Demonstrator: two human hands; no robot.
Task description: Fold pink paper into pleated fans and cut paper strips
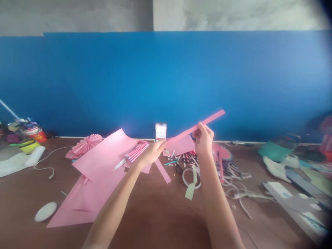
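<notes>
A long pink paper strip is stretched at a slant above the table. My left hand pinches its lower left end. Farther along, my right hand grips the strip between thumb and fingers, and its free end points up to the right. Below my left hand lies another pink strip. Beside that hand are a pleated pink-and-white paper piece and large pink paper sheets. White and pink scraps, partly hidden by my right arm, surround dark-handled scissors.
A phone stands against the blue partition. Pink paper rosettes sit at the back left. A white oval object lies front left. Tangled white cords and a power strip are at the right.
</notes>
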